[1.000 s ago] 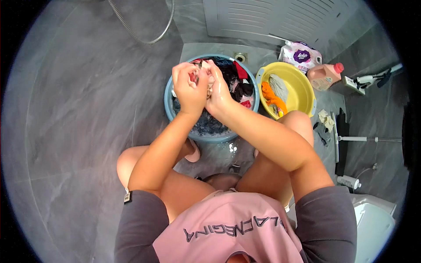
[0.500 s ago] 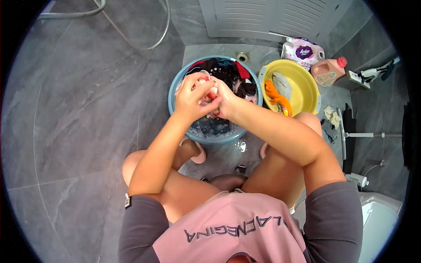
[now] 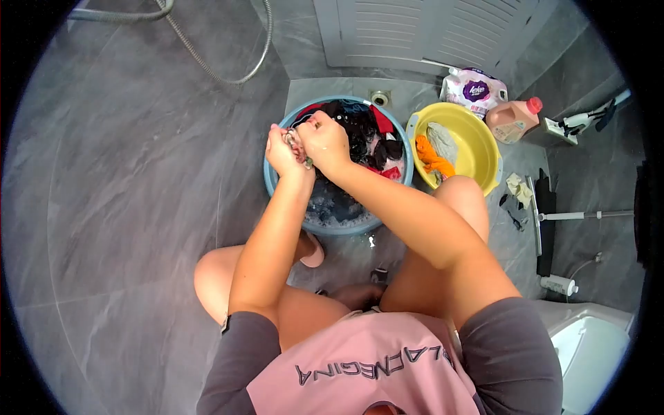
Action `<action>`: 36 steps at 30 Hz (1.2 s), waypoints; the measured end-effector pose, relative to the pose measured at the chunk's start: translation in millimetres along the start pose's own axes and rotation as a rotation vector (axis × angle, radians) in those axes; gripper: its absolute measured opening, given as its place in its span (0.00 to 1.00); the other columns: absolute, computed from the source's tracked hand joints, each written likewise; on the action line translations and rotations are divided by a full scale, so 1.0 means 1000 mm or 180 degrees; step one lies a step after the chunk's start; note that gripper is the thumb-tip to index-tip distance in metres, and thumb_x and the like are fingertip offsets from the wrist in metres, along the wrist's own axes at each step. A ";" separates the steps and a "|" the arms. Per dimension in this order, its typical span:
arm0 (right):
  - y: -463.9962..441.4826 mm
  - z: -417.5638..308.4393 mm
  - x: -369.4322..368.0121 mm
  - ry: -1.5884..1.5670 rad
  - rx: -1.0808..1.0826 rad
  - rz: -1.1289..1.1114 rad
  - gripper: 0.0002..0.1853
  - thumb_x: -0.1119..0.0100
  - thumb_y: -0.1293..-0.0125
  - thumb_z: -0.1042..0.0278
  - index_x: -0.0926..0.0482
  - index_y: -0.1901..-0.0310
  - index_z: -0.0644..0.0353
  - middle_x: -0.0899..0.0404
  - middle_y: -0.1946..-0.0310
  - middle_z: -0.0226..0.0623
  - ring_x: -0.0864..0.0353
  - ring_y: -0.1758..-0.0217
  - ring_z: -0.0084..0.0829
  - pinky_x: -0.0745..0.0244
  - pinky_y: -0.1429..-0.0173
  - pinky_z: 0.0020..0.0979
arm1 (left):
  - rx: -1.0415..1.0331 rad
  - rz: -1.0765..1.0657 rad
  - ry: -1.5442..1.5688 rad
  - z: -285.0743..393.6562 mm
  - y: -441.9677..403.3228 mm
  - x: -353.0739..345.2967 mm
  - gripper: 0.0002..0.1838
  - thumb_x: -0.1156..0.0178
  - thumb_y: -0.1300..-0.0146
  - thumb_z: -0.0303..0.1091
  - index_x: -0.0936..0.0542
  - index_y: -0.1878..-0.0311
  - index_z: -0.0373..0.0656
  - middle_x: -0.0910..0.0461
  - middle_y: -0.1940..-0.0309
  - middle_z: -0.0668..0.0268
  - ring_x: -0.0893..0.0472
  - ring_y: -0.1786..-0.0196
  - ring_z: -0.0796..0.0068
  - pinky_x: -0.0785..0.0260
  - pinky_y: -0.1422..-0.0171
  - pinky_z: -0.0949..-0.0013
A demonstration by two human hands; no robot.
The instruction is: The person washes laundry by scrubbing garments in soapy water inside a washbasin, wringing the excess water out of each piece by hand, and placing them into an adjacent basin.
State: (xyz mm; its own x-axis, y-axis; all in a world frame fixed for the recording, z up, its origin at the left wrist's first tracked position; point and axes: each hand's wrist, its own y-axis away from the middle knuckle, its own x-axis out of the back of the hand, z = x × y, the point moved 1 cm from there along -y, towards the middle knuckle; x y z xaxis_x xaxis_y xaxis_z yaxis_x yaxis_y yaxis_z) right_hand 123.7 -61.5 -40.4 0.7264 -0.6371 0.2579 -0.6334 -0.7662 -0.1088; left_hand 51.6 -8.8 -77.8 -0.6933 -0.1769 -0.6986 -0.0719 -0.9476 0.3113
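- Grey marbled floor tiles (image 3: 131,180) are spreading across the left of the room; a metal hose (image 3: 269,38) is hanging in a loop near the top.
- Left hand (image 3: 282,152) is gripping a bunched cloth (image 3: 296,145) from the left, fingers bent around it, nearly closed.
- Bunched cloth, mottled red, pale and dark, is sitting wedged between both hands, above the left part of the blue basin; fingers are hiding much of it.
- Right hand (image 3: 326,144) is holding a closed fist against the cloth, grasping part of it, knuckles showing.
- Blue basin (image 3: 409,149) is holding dark clothes (image 3: 356,135), a red piece (image 3: 392,173) and foamy water (image 3: 339,214).
- Floor drain (image 3: 380,99) is showing just beyond its rim.
- Yellow basin (image 3: 481,162) is standing just beside, containing orange cloth (image 3: 434,158) and grey cloth (image 3: 443,140).
- White-and-purple package (image 3: 474,92) and peach jug (image 3: 514,123), red-capped, are standing close together behind it.
- Pale cloth (image 3: 519,189) is lying on the floor, farther right.
- White bottle (image 3: 557,284) is lying near the right wall.
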 end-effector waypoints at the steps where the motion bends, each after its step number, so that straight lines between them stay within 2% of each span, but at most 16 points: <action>1: -0.003 0.004 -0.004 0.0013 0.0011 -0.0006 0.14 0.47 0.46 0.60 0.23 0.69 0.64 0.21 0.73 0.50 0.21 0.69 0.48 0.28 0.62 0.39 | 0.0000 0.0001 0.0018 -0.001 -0.007 0.006 0.16 0.51 0.33 0.44 0.34 0.76 0.50 0.29 0.81 0.69 0.28 0.77 0.73 0.32 0.69 0.63; 3: -0.009 0.008 -0.010 0.0335 0.0749 0.0022 0.15 0.48 0.45 0.59 0.24 0.70 0.65 0.22 0.72 0.52 0.22 0.67 0.51 0.28 0.62 0.41 | 0.0291 -0.0199 0.0356 -0.001 -0.019 0.016 0.17 0.55 0.32 0.47 0.34 0.75 0.50 0.27 0.77 0.68 0.26 0.72 0.71 0.31 0.63 0.63; 4: -0.010 0.002 -0.005 0.0327 0.0829 -0.0101 0.15 0.49 0.43 0.59 0.25 0.70 0.65 0.23 0.71 0.53 0.23 0.66 0.53 0.29 0.62 0.43 | 0.0351 -0.0229 0.0386 0.007 0.000 -0.003 0.19 0.60 0.31 0.49 0.33 0.75 0.49 0.26 0.73 0.67 0.25 0.67 0.69 0.32 0.58 0.62; 11: -0.023 0.012 0.017 0.1058 0.1379 -0.0600 0.14 0.53 0.43 0.61 0.26 0.73 0.65 0.23 0.72 0.53 0.23 0.66 0.54 0.28 0.59 0.49 | 0.0636 -0.0278 0.0510 -0.018 -0.002 -0.005 0.17 0.64 0.32 0.46 0.31 0.70 0.48 0.25 0.68 0.64 0.25 0.63 0.65 0.32 0.55 0.57; 17: -0.008 0.027 0.032 0.1238 0.1403 -0.1038 0.14 0.54 0.43 0.62 0.25 0.73 0.64 0.23 0.73 0.53 0.22 0.67 0.53 0.27 0.60 0.49 | 0.0420 0.0366 0.0487 -0.050 -0.002 0.031 0.14 0.61 0.33 0.41 0.26 0.60 0.47 0.24 0.65 0.64 0.23 0.58 0.63 0.29 0.52 0.56; 19: -0.002 0.033 0.035 0.1329 0.1331 -0.1146 0.14 0.53 0.43 0.62 0.25 0.73 0.64 0.22 0.73 0.54 0.22 0.67 0.53 0.27 0.60 0.49 | 0.0799 -0.0072 0.0582 -0.050 0.005 0.035 0.14 0.60 0.33 0.41 0.24 0.57 0.49 0.22 0.62 0.62 0.22 0.57 0.62 0.28 0.53 0.58; 24: 0.011 0.024 0.045 0.1257 0.1501 -0.1081 0.13 0.54 0.44 0.63 0.25 0.75 0.65 0.23 0.75 0.55 0.22 0.68 0.54 0.26 0.60 0.49 | 0.0637 -0.0110 0.0384 -0.035 0.035 0.027 0.19 0.62 0.32 0.43 0.24 0.51 0.46 0.21 0.55 0.60 0.21 0.54 0.61 0.28 0.49 0.59; 26: 0.012 0.019 0.046 0.1185 0.1209 -0.1235 0.16 0.53 0.39 0.58 0.25 0.65 0.65 0.23 0.69 0.56 0.22 0.63 0.55 0.27 0.56 0.48 | 0.0325 -0.0112 0.0035 -0.031 0.027 0.032 0.19 0.63 0.31 0.44 0.25 0.52 0.44 0.21 0.56 0.59 0.21 0.54 0.61 0.29 0.48 0.59; 27: 0.015 0.018 0.045 0.1170 0.1218 -0.1231 0.16 0.53 0.39 0.58 0.25 0.65 0.65 0.23 0.69 0.56 0.22 0.63 0.55 0.27 0.56 0.48 | 0.0019 -0.0110 -0.0309 -0.029 0.025 0.033 0.20 0.64 0.29 0.45 0.26 0.52 0.43 0.21 0.57 0.58 0.21 0.55 0.61 0.29 0.48 0.59; 28: 0.018 0.018 0.044 0.0818 0.1067 -0.1097 0.20 0.53 0.38 0.54 0.27 0.57 0.64 0.25 0.63 0.57 0.23 0.59 0.55 0.28 0.52 0.46 | -0.0262 0.0145 -0.0183 -0.017 0.040 0.018 0.16 0.58 0.30 0.41 0.26 0.63 0.39 0.21 0.60 0.61 0.22 0.61 0.71 0.29 0.54 0.68; 29: 0.022 0.018 0.042 0.0462 0.0908 -0.0964 0.25 0.52 0.36 0.49 0.30 0.49 0.64 0.27 0.57 0.58 0.24 0.54 0.55 0.28 0.49 0.45 | -0.0319 0.0159 -0.0343 -0.006 0.048 0.010 0.18 0.60 0.29 0.41 0.27 0.65 0.38 0.21 0.60 0.58 0.20 0.63 0.67 0.27 0.56 0.69; 30: 0.025 0.013 0.039 0.0237 0.0539 -0.1230 0.35 0.50 0.37 0.41 0.39 0.38 0.61 0.36 0.46 0.59 0.28 0.45 0.54 0.32 0.42 0.42 | -0.0437 0.0057 -0.0370 0.004 0.061 0.001 0.19 0.61 0.29 0.42 0.28 0.65 0.38 0.21 0.61 0.57 0.20 0.64 0.66 0.26 0.57 0.68; 31: 0.032 0.004 0.034 -0.0099 0.0524 -0.1207 0.40 0.45 0.42 0.39 0.40 0.36 0.61 0.38 0.45 0.60 0.29 0.43 0.52 0.32 0.41 0.39 | -0.0559 -0.0045 -0.0391 0.011 0.070 -0.004 0.20 0.62 0.28 0.43 0.28 0.66 0.38 0.21 0.62 0.56 0.19 0.65 0.65 0.25 0.59 0.68; 33: 0.054 -0.015 0.037 -0.0084 0.0453 -0.1365 0.37 0.43 0.41 0.45 0.40 0.37 0.62 0.39 0.45 0.57 0.33 0.41 0.48 0.37 0.36 0.39 | -0.0228 -0.0205 -0.0010 0.012 0.068 -0.002 0.19 0.62 0.28 0.44 0.29 0.65 0.39 0.21 0.66 0.57 0.19 0.67 0.66 0.25 0.67 0.65; 35: 0.057 -0.013 0.034 -0.0216 0.0515 -0.1061 0.34 0.41 0.43 0.44 0.34 0.41 0.59 0.35 0.50 0.55 0.29 0.45 0.45 0.33 0.41 0.37 | -0.0275 -0.0754 -0.0662 -0.004 0.042 0.029 0.21 0.65 0.28 0.45 0.29 0.58 0.35 0.22 0.65 0.56 0.20 0.62 0.63 0.27 0.56 0.62; 36: 0.054 -0.010 0.036 -0.0007 0.0222 -0.0823 0.32 0.40 0.45 0.42 0.30 0.48 0.58 0.32 0.53 0.53 0.26 0.51 0.47 0.30 0.45 0.39 | -0.0702 -0.0163 -0.0884 0.001 0.076 -0.001 0.15 0.56 0.28 0.40 0.27 0.64 0.38 0.20 0.67 0.61 0.20 0.68 0.71 0.27 0.64 0.69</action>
State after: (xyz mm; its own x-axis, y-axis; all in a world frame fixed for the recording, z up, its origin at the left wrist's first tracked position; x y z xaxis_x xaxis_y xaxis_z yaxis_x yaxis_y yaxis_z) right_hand 113.0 -124.6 -27.3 0.8623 -0.4196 0.2835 -0.4068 -0.9074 -0.1056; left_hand 46.4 -80.2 -53.2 -0.8635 -0.0774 -0.4984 0.0239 -0.9933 0.1128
